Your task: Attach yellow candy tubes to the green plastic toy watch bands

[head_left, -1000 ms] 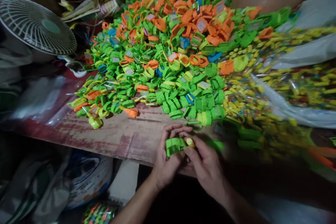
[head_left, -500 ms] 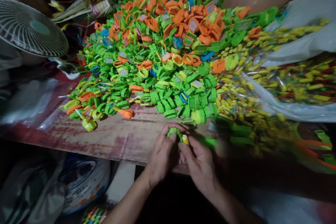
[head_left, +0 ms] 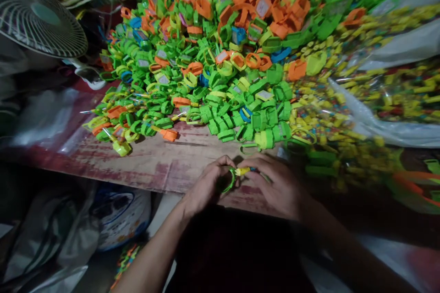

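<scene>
My left hand (head_left: 209, 181) is closed on a green toy watch (head_left: 228, 182), whose curved strap shows below the fingers. Between thumb and fingers, my right hand (head_left: 275, 181) pinches a small yellow-capped tube (head_left: 242, 171) with a bluish end. The yellow tip meets the upper side of the watch; whether it is inserted cannot be made out. Both hands are over the front part of the table (head_left: 137, 165). Just beyond them lie rows of green toy watches (head_left: 264, 119).
A large heap of green and orange toy watches (head_left: 192, 50) covers the back of the table. Yellow-capped tubes (head_left: 316, 100) spill from white plastic bags (head_left: 378, 123) on the right. A fan (head_left: 44, 13) stands at left, above clear plastic bags (head_left: 44, 119).
The view has tilted down and shifted slightly. My right hand has turned and moved right, bringing the yellow-capped tube level; the green watch has turned so its strap loop shows.
</scene>
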Demonstrator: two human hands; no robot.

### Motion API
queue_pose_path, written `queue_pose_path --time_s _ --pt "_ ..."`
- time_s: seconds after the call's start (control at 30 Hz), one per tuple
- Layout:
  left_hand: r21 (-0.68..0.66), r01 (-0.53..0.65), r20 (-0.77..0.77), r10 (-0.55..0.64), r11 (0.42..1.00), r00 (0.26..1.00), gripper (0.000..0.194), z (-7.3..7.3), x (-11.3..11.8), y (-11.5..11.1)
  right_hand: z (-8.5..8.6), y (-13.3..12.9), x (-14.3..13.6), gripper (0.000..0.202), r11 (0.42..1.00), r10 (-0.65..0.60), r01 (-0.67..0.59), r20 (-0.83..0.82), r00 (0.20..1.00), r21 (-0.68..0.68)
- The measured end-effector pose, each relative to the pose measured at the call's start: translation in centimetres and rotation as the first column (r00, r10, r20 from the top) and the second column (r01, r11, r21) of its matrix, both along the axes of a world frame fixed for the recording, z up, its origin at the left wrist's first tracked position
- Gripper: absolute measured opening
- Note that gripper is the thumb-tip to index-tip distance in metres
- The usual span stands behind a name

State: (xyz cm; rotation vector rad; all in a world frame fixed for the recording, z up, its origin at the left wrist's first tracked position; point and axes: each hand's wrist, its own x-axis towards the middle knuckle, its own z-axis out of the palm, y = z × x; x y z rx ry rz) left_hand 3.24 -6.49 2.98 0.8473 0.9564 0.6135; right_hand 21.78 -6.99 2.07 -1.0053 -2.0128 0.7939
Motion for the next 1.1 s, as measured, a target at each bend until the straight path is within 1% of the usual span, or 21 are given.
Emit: queue_pose_path --time_s 0.13,0.23,0.33,0.4,0.47,0.53,0.63,0.8,0.97,1.1 --pt "0.004 0.032 -0.035 -0.032 0.999 0.999 0.01 0.0 0.2 -0.3 0.0 0.2 0.1 0.017 0.998 0.016 -0.014 -0.02 1.0 0.053" --pt "0.042 0.038 -0.045 -0.037 0.998 0.998 0.009 0.1 0.2 -0.4 0.1 0.2 0.5 0.018 0.997 0.03 -0.03 0.0 1.0 0.07" --pt "0.106 0.1 -0.109 -0.088 0.989 0.99 0.009 0.4 0.2 -0.3 0.1 0.1 0.9 0.016 0.993 0.041 -0.042 0.015 0.999 0.114" --pt "0.117 0.142 -0.129 -0.127 0.983 0.984 0.011 0.6 0.3 -0.2 0.1 0.0 1.0 0.016 0.991 0.01 -0.006 -0.029 1.0 0.133" --pt "0.105 0.138 -0.106 -0.127 0.985 0.986 0.014 0.7 0.4 -0.1 0.0 -0.3 1.1 0.018 0.991 -0.038 0.049 -0.091 0.995 0.126" --pt "0.082 0.127 -0.095 -0.119 0.988 0.988 0.014 0.5 0.6 0.0 0.0 -0.5 1.1 0.018 0.993 -0.06 0.073 -0.123 0.991 0.098" --pt "0.067 0.154 -0.095 -0.148 0.986 0.984 0.012 0.2 0.8 -0.1 -0.2 -0.8 1.2 0.017 0.997 -0.039 0.047 -0.134 0.99 0.056" --pt "0.111 0.218 -0.107 -0.206 0.97 0.973 0.012 0.1 1.2 0.0 -0.7 -1.1 1.5 0.017 0.999 -0.009 0.016 -0.163 0.987 0.044" --pt "0.104 0.207 -0.08 -0.199 0.973 0.977 0.014 0.3 1.5 0.2 -0.8 -1.5 1.4 0.019 0.998 -0.051 0.059 -0.2 0.978 0.032" --pt "0.09 0.234 -0.112 -0.224 0.968 0.968 0.013 0.2 1.3 0.2 -0.7 -1.5 1.5 0.02 0.999 -0.007 0.013 -0.181 0.983 0.032"
